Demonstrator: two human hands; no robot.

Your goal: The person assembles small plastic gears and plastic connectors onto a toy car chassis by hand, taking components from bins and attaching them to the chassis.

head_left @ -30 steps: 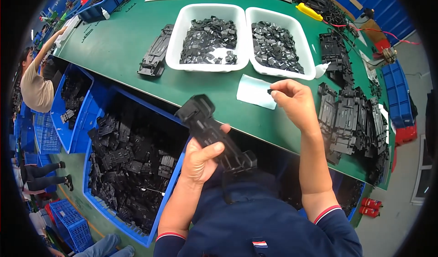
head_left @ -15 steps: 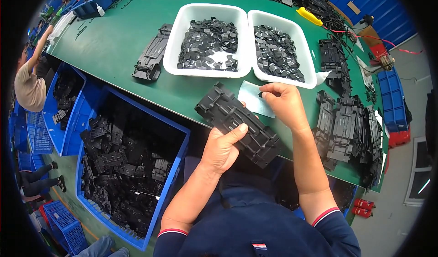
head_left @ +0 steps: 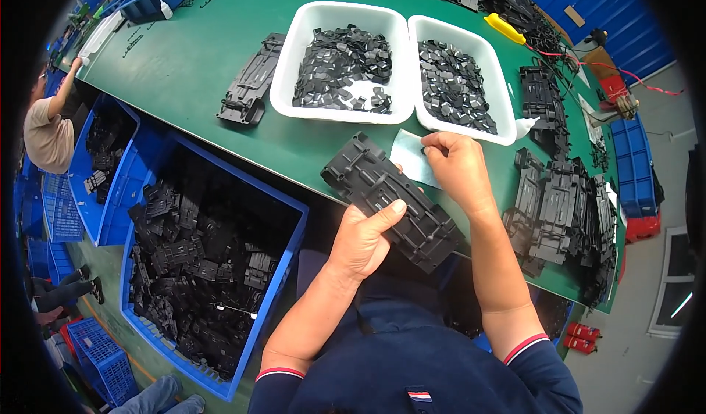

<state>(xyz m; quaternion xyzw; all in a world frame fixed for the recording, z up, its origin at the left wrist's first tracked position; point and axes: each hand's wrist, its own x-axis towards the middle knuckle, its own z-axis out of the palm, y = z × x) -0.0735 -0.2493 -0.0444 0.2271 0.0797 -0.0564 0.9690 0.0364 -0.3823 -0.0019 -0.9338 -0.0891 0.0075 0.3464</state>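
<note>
My left hand (head_left: 359, 243) grips a long black plastic housing (head_left: 371, 179), its thumb laid across the ribbed face. The housing tilts in front of me at the table's near edge. Just right of its far end, my right hand (head_left: 463, 170) pinches a small black piece (head_left: 425, 150), mostly covered by the fingertips. Below that pinch a pale blue sheet (head_left: 407, 156) lies on the green table (head_left: 198, 76). Beyond my hands two white tubs, the left one (head_left: 282, 83) and the right one (head_left: 506, 116), hold many small black pieces.
Similar housings stand in a row (head_left: 559, 208) at right; another housing (head_left: 254, 79) lies left of the tubs. A blue bin (head_left: 283, 259) full of black parts is below the table edge. A yellow-handled tool (head_left: 505, 28) trails a red cable. A co-worker (head_left: 48, 134) is far left.
The whole view has shifted slightly. Both hands keep their grips, and the housing and small piece stay nearly in place relative to each other.
</note>
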